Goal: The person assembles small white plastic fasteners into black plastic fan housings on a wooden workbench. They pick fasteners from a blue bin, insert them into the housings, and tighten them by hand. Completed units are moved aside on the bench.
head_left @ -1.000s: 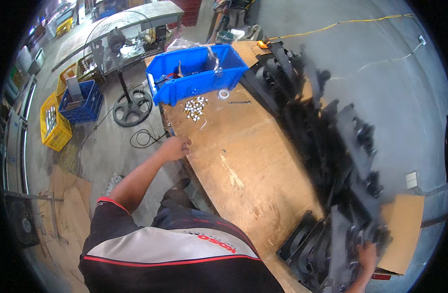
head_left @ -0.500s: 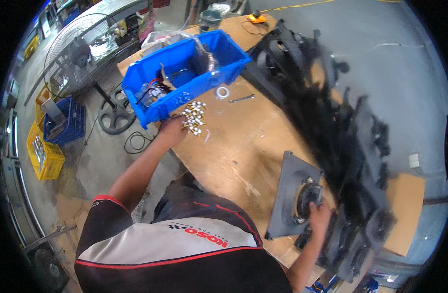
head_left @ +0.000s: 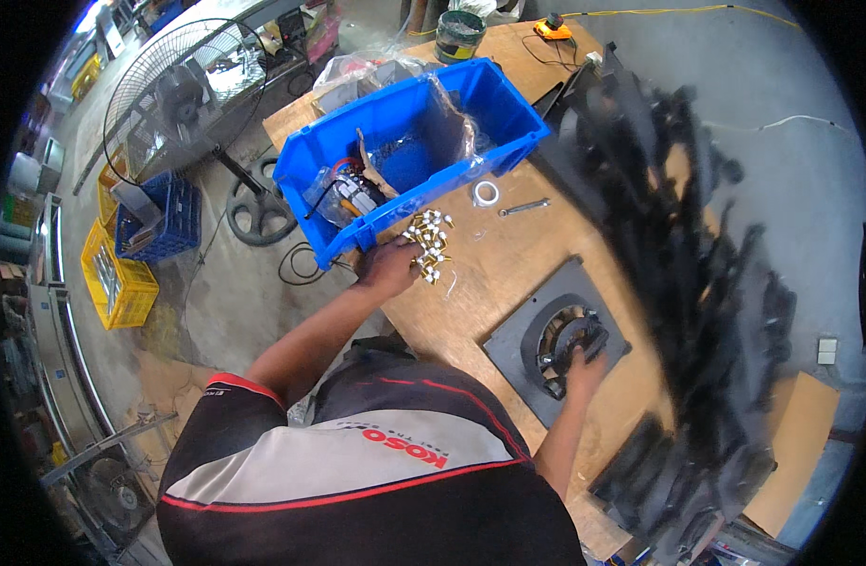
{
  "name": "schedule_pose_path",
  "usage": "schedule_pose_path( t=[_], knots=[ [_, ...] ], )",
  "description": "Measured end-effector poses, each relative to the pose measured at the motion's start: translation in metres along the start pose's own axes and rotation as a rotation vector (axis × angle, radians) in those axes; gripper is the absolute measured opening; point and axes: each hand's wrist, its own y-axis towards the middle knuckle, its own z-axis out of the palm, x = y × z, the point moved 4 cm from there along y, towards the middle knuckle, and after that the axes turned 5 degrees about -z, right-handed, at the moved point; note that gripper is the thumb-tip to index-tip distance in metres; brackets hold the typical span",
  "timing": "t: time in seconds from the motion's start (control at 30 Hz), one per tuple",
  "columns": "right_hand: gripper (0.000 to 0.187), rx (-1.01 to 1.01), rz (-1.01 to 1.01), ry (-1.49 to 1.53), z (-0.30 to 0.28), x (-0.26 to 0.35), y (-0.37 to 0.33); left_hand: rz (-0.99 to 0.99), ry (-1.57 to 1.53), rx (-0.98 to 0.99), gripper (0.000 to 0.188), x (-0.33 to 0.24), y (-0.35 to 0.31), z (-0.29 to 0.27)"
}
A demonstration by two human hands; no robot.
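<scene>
A dark grey square plate (head_left: 508, 344) with a round opening and a black ring-shaped part (head_left: 557, 338) in its middle lies on the wooden table. My right hand (head_left: 584, 370) is closed around the right side of that black part. Farther left, a pile of small brass-coloured pieces with white ends (head_left: 431, 236) sits beside the blue bin. At the pile's left edge is my left hand (head_left: 390, 271), its fingers curled in against the pieces. Whatever it grips is hidden from view.
The blue bin (head_left: 409, 200) holds bagged parts and a cardboard divider. A tape roll (head_left: 487, 194) and a wrench (head_left: 524, 207) lie near it. Many black plastic parts (head_left: 697, 311) are heaped along the table's right side. A fan (head_left: 183, 99) and crates (head_left: 119, 288) stand left.
The plate has gone from tilted up to lying flat on the table, my right hand still on its black part. My left hand stays at the pile. The whole view has shifted.
</scene>
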Motion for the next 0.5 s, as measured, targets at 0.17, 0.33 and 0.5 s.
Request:
schedule_pose_path(
  t=[0.17, 0.33, 0.5],
  knots=[
    [0.055, 0.156, 0.009, -0.139, -0.016, -0.002, 0.010, 0.058, -0.016, 0.019, 0.027, 0.005, 0.007, 0.000],
    [0.047, -0.022, -0.164, -0.195, -0.029, 0.016, -0.027, 0.214, -0.160, -0.018, 0.020, -0.024, 0.004, 0.002],
    [0.041, -0.086, -0.304, -0.222, -0.015, 0.015, -0.048, 0.262, 0.050, 0.099, 0.017, -0.049, 0.023, 0.039]
  ],
)
